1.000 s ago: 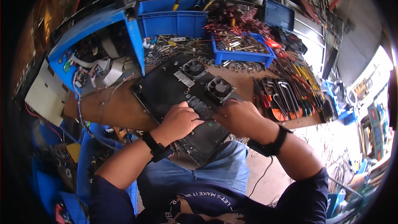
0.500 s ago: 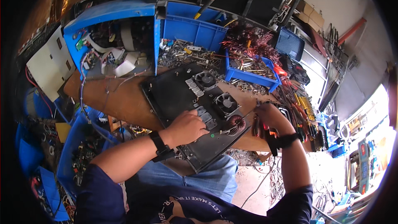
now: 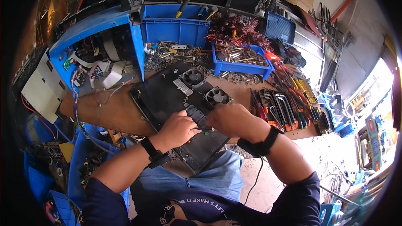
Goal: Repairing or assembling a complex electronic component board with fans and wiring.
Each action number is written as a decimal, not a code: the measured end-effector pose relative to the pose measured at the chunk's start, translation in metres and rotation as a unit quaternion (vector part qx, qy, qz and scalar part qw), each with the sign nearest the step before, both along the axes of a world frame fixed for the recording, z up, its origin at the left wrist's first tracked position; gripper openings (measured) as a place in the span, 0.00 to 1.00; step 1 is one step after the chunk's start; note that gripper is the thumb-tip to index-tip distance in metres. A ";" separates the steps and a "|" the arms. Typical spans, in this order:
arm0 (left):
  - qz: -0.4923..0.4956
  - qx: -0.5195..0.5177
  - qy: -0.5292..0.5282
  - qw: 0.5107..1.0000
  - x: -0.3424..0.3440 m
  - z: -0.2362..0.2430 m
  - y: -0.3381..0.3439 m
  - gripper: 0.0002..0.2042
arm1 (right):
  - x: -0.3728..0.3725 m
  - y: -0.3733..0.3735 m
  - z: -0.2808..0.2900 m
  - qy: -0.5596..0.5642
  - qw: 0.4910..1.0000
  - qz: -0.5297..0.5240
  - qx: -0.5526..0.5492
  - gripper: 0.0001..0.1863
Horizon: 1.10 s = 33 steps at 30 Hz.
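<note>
A black metal panel (image 3: 165, 106) lies slanted across the workbench in front of me, its near end over my lap. Mounted on it are a far fan (image 3: 192, 77), a nearer fan (image 3: 217, 96) and small grey modules (image 3: 195, 114). My left hand (image 3: 179, 129) rests on the panel beside these modules, fingers curled and thumb pointing right. My right hand (image 3: 234, 120) is closed over the panel just below the nearer fan, knuckles up. It covers the place of the copper coil. What either hand grips is hidden.
Right of the panel lie hex keys (image 3: 284, 106) and pliers among several hand tools. Behind stand a blue tray of metal rods (image 3: 243, 75), a blue bin (image 3: 176, 31) and scattered metal parts (image 3: 184, 54). An opened blue cabinet (image 3: 98, 54) with wires stands at left.
My right hand has moved left from the tools onto the panel, covering the copper coil. My left hand stays by the grey modules. The whole view has shifted a little.
</note>
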<state>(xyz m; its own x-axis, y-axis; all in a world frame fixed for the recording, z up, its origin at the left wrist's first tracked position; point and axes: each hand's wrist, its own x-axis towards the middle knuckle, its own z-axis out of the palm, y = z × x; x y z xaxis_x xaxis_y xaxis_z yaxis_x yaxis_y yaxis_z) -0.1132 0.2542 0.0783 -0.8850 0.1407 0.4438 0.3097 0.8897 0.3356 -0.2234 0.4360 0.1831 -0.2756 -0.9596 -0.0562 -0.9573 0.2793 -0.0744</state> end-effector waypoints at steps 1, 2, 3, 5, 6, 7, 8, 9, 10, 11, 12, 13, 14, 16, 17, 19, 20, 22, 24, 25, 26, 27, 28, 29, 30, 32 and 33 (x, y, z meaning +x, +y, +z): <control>-0.003 0.004 0.006 1.000 0.001 -0.001 -0.002 0.10 | 0.007 0.005 0.003 -0.006 1.000 0.001 -0.011 0.15; -0.001 0.009 0.004 1.000 0.001 -0.002 -0.004 0.10 | 0.012 0.011 0.003 -0.013 1.000 0.005 -0.022 0.15; -0.006 -0.013 0.023 1.000 0.003 -0.005 -0.007 0.09 | 0.016 0.017 0.000 -0.011 0.999 -0.006 -0.035 0.14; -0.020 -0.042 0.060 0.997 0.006 -0.018 -0.015 0.07 | 0.019 0.034 -0.003 -0.041 0.998 -0.041 -0.019 0.15; -0.030 -0.052 0.080 0.995 0.003 -0.022 -0.015 0.07 | 0.018 0.049 0.000 -0.001 1.000 -0.030 -0.010 0.15; -0.052 -0.095 0.102 0.989 0.000 -0.015 -0.011 0.08 | 0.016 0.064 0.005 -0.005 0.997 -0.072 0.008 0.12; -0.017 -0.041 0.045 0.998 0.000 -0.018 -0.010 0.09 | 0.014 0.071 0.009 0.029 0.989 -0.125 0.079 0.10; -0.028 -0.045 0.059 0.997 -0.001 -0.007 -0.003 0.10 | -0.003 0.093 0.001 0.103 0.984 -0.076 0.121 0.10; -0.054 -0.031 0.052 0.997 -0.018 0.002 0.011 0.15 | 0.013 0.108 0.025 0.109 0.980 -0.158 0.057 0.09; -0.010 -0.028 0.035 0.999 -0.005 -0.006 0.002 0.15 | -0.007 0.093 0.009 0.100 0.969 -0.200 0.105 0.09; 0.001 -0.014 0.038 0.999 -0.002 -0.009 0.000 0.15 | -0.028 0.094 -0.001 0.145 0.965 -0.167 0.142 0.09; 0.007 -0.014 0.038 0.999 0.002 -0.012 -0.003 0.15 | -0.041 0.087 -0.006 0.139 0.969 -0.180 0.095 0.10; 0.014 -0.007 0.034 0.999 0.005 -0.014 -0.006 0.14 | -0.052 0.077 -0.009 0.133 0.971 -0.195 0.047 0.10; 0.011 0.001 0.038 0.999 0.004 -0.017 -0.004 0.12 | -0.081 0.062 -0.006 0.006 0.975 -0.222 0.015 0.11; 0.018 -0.003 0.040 0.999 0.006 -0.019 -0.004 0.13 | -0.092 0.052 -0.006 -0.127 0.963 -0.238 -0.019 0.13; 0.024 -0.012 0.049 0.998 0.005 -0.017 -0.002 0.13 | -0.103 0.034 -0.005 -0.153 0.963 -0.223 -0.020 0.15; 0.019 -0.009 0.041 0.999 0.004 -0.014 0.000 0.14 | -0.105 0.027 -0.004 -0.182 0.961 -0.209 -0.018 0.18; 0.020 -0.011 0.031 0.999 0.005 -0.012 0.002 0.14 | -0.100 0.004 -0.007 -0.174 0.970 -0.166 -0.035 0.17; 0.022 0.002 0.006 1.000 0.005 -0.010 0.003 0.14 | -0.086 -0.014 -0.007 -0.166 0.977 -0.126 -0.051 0.16; 0.023 -0.009 0.012 1.000 0.005 -0.010 0.003 0.13 | -0.078 -0.020 -0.006 -0.133 0.984 -0.110 -0.035 0.16; 0.021 -0.012 0.013 1.000 0.004 -0.011 0.003 0.13 | -0.070 -0.025 -0.005 -0.099 0.990 -0.096 -0.019 0.15; 0.023 -0.015 0.005 1.000 0.004 -0.011 0.002 0.13 | -0.058 -0.027 -0.002 -0.111 0.989 -0.094 -0.019 0.14; 0.026 -0.016 -0.006 1.000 0.006 -0.012 0.002 0.14 | -0.044 -0.029 0.000 -0.114 0.989 -0.095 -0.019 0.14; 0.024 -0.017 -0.009 1.000 0.007 -0.013 0.001 0.14 | -0.031 -0.030 0.003 -0.114 0.992 -0.061 -0.014 0.13; 0.028 -0.011 0.000 1.000 0.009 -0.012 0.000 0.14 | -0.017 -0.029 0.006 -0.114 0.993 -0.028 -0.008 0.13; 0.021 -0.004 0.006 1.000 0.007 -0.009 0.000 0.13 | 0.002 -0.016 0.013 -0.075 0.997 -0.025 -0.013 0.13; 0.022 -0.015 0.007 1.000 0.006 -0.008 0.001 0.13 | 0.007 -0.007 0.014 -0.070 0.997 -0.015 -0.028 0.13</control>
